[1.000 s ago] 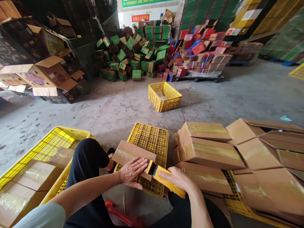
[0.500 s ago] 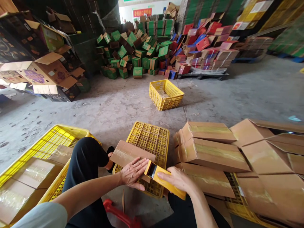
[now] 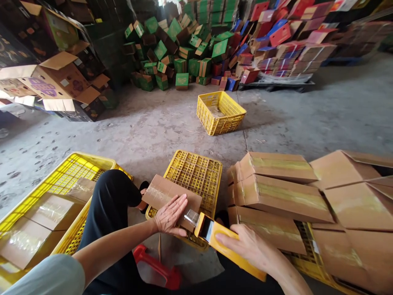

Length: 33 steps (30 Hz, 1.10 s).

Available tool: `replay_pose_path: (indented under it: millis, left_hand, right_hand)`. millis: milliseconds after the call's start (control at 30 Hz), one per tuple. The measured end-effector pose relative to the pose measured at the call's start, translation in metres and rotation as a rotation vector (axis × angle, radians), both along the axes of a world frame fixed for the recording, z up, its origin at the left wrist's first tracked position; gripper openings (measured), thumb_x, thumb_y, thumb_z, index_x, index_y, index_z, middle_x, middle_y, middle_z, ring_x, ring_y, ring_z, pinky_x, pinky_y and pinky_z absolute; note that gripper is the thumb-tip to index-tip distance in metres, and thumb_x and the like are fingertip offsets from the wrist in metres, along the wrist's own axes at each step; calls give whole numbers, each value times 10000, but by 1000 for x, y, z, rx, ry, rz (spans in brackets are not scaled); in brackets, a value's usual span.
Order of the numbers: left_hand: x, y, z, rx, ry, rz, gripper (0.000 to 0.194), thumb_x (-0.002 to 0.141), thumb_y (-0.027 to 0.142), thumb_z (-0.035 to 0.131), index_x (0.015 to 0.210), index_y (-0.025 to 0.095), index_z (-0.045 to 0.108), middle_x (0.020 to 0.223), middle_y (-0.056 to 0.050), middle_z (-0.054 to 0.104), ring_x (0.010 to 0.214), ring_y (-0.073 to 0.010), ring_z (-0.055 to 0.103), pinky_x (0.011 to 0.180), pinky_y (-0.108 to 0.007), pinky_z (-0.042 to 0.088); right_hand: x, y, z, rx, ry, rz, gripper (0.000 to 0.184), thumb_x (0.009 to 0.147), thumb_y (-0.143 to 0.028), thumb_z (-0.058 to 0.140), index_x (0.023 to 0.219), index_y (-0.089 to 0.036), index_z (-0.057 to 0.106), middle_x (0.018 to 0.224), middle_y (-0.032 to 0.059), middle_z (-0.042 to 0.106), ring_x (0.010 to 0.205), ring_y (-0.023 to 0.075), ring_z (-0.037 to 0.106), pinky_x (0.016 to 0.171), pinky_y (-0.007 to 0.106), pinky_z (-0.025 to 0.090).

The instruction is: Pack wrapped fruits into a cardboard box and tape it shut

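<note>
Your right hand (image 3: pixel 245 246) is closed around the handle of one yellow tape dispenser (image 3: pixel 225 241), thumb along its upper side; the opening between palm and fingertips is hidden. Your left hand (image 3: pixel 172 215) is opened flat, palm down, its fingers extended close together and its thumb apart, resting on one brown carton (image 3: pixel 162 192). One strip of clear tape (image 3: pixel 191 217) spans the short gap between the dispenser's head and the carton's end, just right of your left hand. Beneath the carton is one yellow grid crate (image 3: pixel 193 172), its lattice face up.

On the floor, nearer you than your left hand, lies one red object (image 3: pixel 156 264). To the left of your grip, beyond your knee, one yellow side crate (image 3: pixel 64 168) holds at least three taped cartons (image 3: pixel 50 211). To the right of your grip, three taped cartons are stacked in the nearest column (image 3: pixel 279 196); others adjoin them, overlapping too much to count, with a yellow crate edge (image 3: pixel 321 270) below. Farther ahead of both hands stands one yellow open crate (image 3: pixel 225 125), well apart.
</note>
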State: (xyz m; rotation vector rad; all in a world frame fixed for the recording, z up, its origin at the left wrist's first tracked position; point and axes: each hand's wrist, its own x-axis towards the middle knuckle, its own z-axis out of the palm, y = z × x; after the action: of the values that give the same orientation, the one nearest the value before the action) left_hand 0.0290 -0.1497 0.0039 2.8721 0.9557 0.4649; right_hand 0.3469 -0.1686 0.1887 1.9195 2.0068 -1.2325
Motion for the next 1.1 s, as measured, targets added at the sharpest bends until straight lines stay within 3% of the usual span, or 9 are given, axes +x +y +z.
replay_pose_path:
  millis: [200,400,600,933,1100]
  left_hand:
    - [-6,1,4,-52,-84,-24,1264,903,900,362,1655,15,-137,1701,-317,113,1580,-417,231,1252,-542,346]
    - [-49,17,17,-103,32,-131,1170,928,860,400,1689,112,-80,1722,-230,175,1599,-387,205,1304,-548,205]
    - [-64,32,7,-70,37,-139,1092,982,787,401,1687,112,-89,1711,-229,221,1599,-363,225,1302,-543,187]
    - [-61,31,-3,-63,-80,-20,1244,913,855,457,1667,68,-141,1707,-285,162,1592,-392,224,1287,-525,268]
    - [-59,30,-7,-66,-186,107,1187,930,851,420,1674,124,-153,1722,-268,96,1590,-404,216,1278,-578,264]
  right_hand:
    - [-14,-1,18,52,-93,12,420,877,-581,597,635,-241,548,715,73,710,695,235,661,588,324,340]
    - [-15,-1,28,44,-186,9,447,884,-576,592,608,-234,507,701,85,707,672,230,663,568,310,310]
    - [-28,-1,36,36,-255,48,443,897,-587,566,645,-224,543,714,93,706,699,245,674,571,308,301]
    - [-79,8,111,61,-387,141,426,880,-595,585,642,-243,551,703,77,707,676,255,675,578,316,289]
    - [-70,3,117,67,-432,120,442,874,-628,595,639,-259,531,693,84,704,679,281,665,583,330,293]
